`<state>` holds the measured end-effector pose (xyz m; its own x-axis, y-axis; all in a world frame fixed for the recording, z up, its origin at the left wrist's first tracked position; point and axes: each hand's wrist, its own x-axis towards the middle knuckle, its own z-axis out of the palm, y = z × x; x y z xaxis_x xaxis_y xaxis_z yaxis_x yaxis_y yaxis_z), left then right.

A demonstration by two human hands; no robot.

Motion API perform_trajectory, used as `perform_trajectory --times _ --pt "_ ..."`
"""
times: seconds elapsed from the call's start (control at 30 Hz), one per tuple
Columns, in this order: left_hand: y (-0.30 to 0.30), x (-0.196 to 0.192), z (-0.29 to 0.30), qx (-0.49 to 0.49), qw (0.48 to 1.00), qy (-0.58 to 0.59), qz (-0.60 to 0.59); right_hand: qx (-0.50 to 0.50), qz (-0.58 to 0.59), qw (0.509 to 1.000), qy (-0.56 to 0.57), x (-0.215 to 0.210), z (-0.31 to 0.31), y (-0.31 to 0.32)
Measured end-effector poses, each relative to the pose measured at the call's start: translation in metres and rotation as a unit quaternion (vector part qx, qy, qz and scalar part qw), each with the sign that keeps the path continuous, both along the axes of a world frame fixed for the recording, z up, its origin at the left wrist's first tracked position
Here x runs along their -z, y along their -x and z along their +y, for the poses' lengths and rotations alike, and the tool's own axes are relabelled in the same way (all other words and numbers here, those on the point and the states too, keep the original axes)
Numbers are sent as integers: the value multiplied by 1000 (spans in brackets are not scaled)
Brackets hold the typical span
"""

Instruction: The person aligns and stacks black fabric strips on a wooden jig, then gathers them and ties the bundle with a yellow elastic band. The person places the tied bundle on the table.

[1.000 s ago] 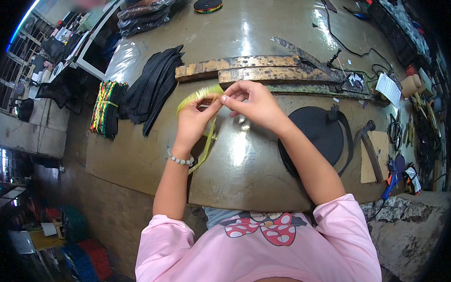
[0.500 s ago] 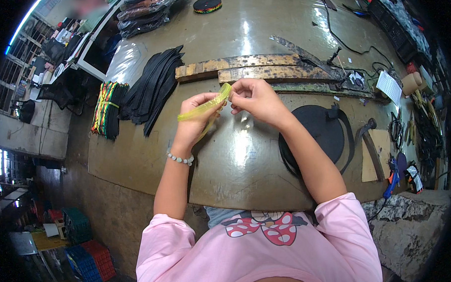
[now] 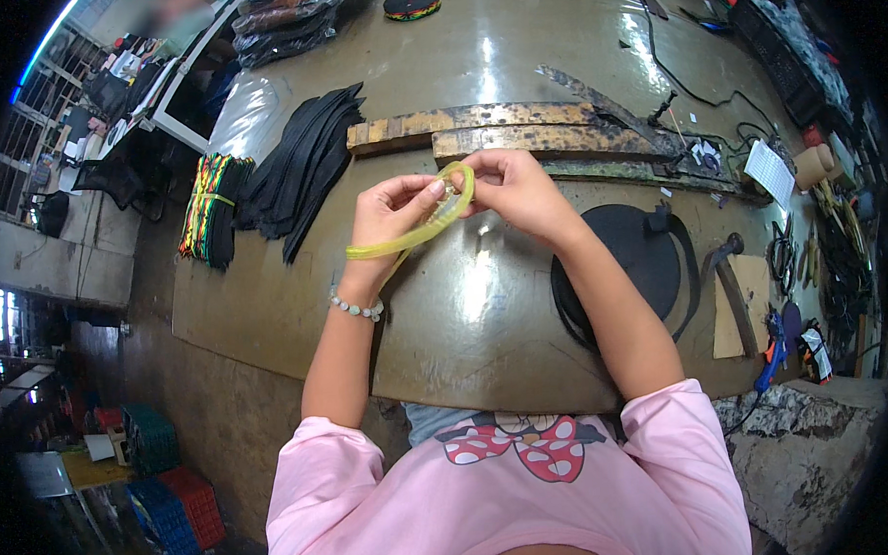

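A translucent yellow band (image 3: 409, 242), perhaps rubber or plastic, lies in a loop across my left hand (image 3: 378, 221), which grips it between thumb and fingers. My right hand (image 3: 519, 197) pinches the band's upper end, its fingertips partly hidden. Both hands are raised over the table (image 3: 436, 327), close together. Left of them lie a fan of black straps (image 3: 303, 165) and a bundle of black straps with a multicoloured pattern (image 3: 207, 207), tied with a yellow band. Under my right forearm is a large coil of black webbing (image 3: 625, 271).
Beyond my hands lie two worn wooden bars (image 3: 547, 142) and a long metal cutter blade (image 3: 604, 106). To the right are a hammer (image 3: 728, 277), cardboard (image 3: 753, 306), a blue-handled tool (image 3: 774, 354) and a paper sheet (image 3: 768, 173). A small webbing roll (image 3: 412, 4) sits far off.
The yellow band has swung from a narrow, folded strip into a wider open loop between my hands. My right hand has turned slightly; both hands stay in nearly the same place.
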<state>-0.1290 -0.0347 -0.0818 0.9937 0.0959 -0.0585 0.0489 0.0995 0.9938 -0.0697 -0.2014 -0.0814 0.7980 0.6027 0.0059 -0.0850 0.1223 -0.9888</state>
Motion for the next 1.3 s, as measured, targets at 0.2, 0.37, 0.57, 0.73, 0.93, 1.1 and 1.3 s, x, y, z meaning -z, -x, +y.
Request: perform_trajectory --times 0.2,0.37,0.57,0.73,0.93,1.1,1.3 --pt "0 1 1 -18 994 -100 -45 22 -1 1000 2 1 0 0" --pt "-1 3 4 -18 980 -182 -82 50 -85 994 43 2 3 1" --pt "0 3 0 -51 985 -147 -68 33 0 999 2 1 2 2" --pt "2 2 -4 -40 985 -144 -82 36 -30 999 22 0 2 5" --pt "3 2 -10 -81 951 -253 -160 44 -33 998 20 -4 3 8" --pt "4 8 -13 -68 956 -253 -135 48 -56 994 80 -5 4 9" --pt "-4 3 11 -44 987 128 -84 2 56 995 -84 -7 -6 0"
